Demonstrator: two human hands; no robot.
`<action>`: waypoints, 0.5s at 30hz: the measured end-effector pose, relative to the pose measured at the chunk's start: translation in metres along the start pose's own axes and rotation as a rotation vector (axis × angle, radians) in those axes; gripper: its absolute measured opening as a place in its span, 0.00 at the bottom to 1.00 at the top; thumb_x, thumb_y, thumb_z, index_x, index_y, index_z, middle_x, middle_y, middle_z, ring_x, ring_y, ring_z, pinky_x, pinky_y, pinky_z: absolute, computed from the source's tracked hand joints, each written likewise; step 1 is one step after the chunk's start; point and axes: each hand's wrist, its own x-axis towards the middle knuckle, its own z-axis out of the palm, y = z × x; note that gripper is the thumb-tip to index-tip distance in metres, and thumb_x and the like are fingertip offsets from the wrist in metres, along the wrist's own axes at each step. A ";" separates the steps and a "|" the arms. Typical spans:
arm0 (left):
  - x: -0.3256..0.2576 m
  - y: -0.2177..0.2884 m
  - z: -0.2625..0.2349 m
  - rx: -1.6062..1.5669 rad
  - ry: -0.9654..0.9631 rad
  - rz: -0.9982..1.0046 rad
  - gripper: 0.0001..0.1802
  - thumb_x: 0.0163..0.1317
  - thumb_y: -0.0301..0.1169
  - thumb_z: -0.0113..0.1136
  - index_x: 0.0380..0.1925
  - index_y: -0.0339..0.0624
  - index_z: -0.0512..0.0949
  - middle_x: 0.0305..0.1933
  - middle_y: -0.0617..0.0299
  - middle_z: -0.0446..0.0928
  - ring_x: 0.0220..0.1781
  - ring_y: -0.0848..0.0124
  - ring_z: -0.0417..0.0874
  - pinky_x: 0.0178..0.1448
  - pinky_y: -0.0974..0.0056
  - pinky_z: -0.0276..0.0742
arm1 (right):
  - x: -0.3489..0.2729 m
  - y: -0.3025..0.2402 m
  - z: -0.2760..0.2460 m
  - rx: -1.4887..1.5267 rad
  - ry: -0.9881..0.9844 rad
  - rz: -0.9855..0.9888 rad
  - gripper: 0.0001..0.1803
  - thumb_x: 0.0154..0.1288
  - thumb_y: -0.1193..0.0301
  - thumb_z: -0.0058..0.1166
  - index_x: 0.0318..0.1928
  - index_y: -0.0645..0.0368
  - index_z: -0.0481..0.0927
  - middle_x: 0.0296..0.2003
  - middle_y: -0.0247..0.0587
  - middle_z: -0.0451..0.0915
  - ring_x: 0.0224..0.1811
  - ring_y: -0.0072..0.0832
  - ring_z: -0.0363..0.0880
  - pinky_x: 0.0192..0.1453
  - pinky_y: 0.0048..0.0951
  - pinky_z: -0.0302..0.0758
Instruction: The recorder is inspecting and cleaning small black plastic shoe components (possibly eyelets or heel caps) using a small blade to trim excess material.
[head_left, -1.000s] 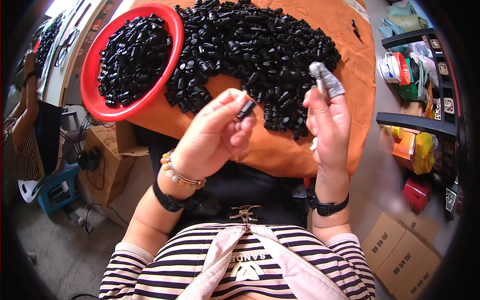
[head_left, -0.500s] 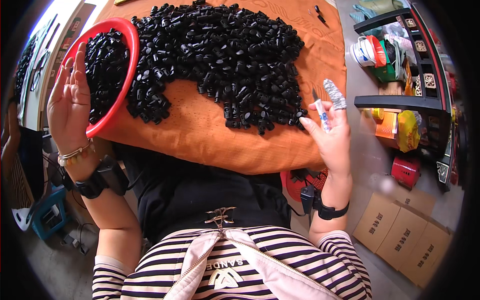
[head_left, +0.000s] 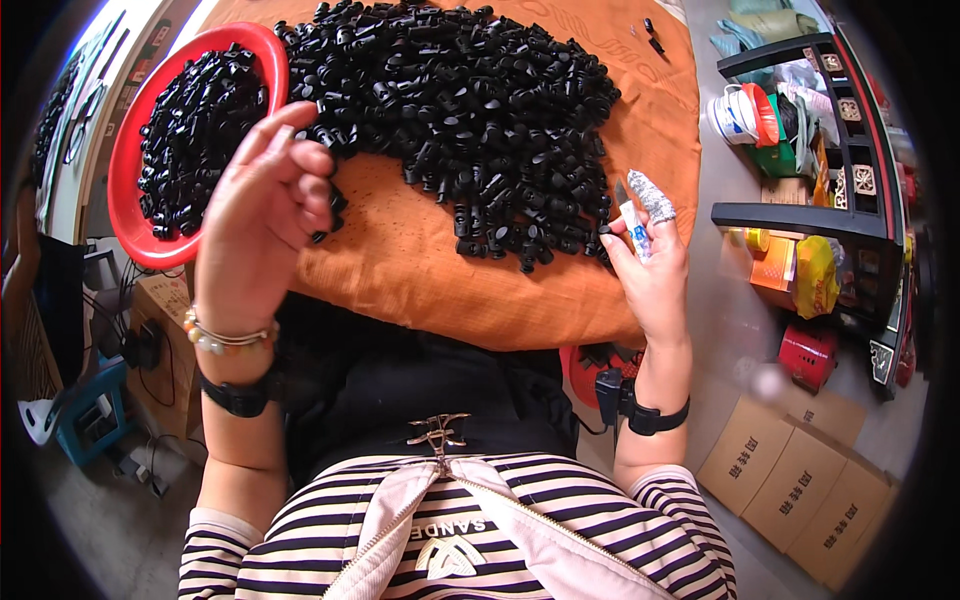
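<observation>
Two hands, two different jobs right now. Your right fingers (head_left: 640,225) are closed around a small tube (head_left: 634,220) with a pointed tip, pinched between thumb and forefinger and held upright; the forefinger wears a wrapped grey guard (head_left: 655,195). That right hand (head_left: 655,270) sits at the right edge of the orange cloth (head_left: 440,280), just beside the nearest black parts.

Your left fingers (head_left: 300,180) are loosely curled, half open, palm turned toward you. Whether they hold one of the parts you cannot tell from here; nothing shows clearly between them. The left hand (head_left: 255,225) hangs above the cloth, between the red bowl (head_left: 130,215) and the big pile of black parts (head_left: 470,120).

To do this step well, judging from the layout: keep the tube tip pointed up and away from the pile so nothing smears onto loose pieces. Pick one part only from the pile's near edge, where the pieces lie thin and single, rather than digging into the heaped middle. Turn it between thumb and forefinger until the working face is up before you bring it across. Meet the tube over the bare cloth in front of you, not over the bowl, so a dropped piece stays easy to find.

Further out, the bowl already holds many parts and tilts over the left edge of the table; mind your wrist near its rim. Shelves (head_left: 810,210) and cardboard boxes (head_left: 800,470) stand to your right.
</observation>
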 end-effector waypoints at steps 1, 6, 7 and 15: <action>-0.001 -0.006 0.006 0.007 0.001 -0.042 0.19 0.66 0.29 0.43 0.56 0.34 0.63 0.36 0.60 0.74 0.31 0.78 0.74 0.34 0.74 0.74 | 0.000 -0.001 0.000 0.015 -0.011 0.022 0.28 0.53 0.82 0.55 0.57 0.59 0.68 0.32 0.36 0.77 0.33 0.19 0.75 0.40 0.21 0.74; -0.007 -0.035 0.037 0.089 -0.040 -0.292 0.14 0.65 0.30 0.45 0.49 0.37 0.68 0.33 0.64 0.73 0.27 0.81 0.74 0.27 0.77 0.72 | -0.002 -0.027 0.010 0.131 -0.011 0.036 0.30 0.53 0.84 0.54 0.59 0.58 0.66 0.31 0.33 0.76 0.32 0.16 0.73 0.40 0.18 0.73; -0.008 -0.040 0.041 0.098 -0.061 -0.323 0.13 0.65 0.30 0.46 0.48 0.37 0.68 0.32 0.65 0.73 0.26 0.82 0.74 0.27 0.77 0.72 | -0.001 -0.037 0.015 0.171 -0.025 0.026 0.31 0.53 0.84 0.54 0.60 0.58 0.65 0.32 0.32 0.75 0.33 0.15 0.73 0.40 0.17 0.73; -0.011 -0.061 0.056 0.039 -0.177 -0.358 0.13 0.67 0.36 0.46 0.45 0.41 0.70 0.31 0.67 0.73 0.25 0.83 0.72 0.27 0.78 0.69 | 0.004 -0.090 0.051 0.364 -0.323 -0.141 0.28 0.52 0.84 0.52 0.57 0.58 0.68 0.35 0.42 0.78 0.36 0.25 0.79 0.42 0.25 0.75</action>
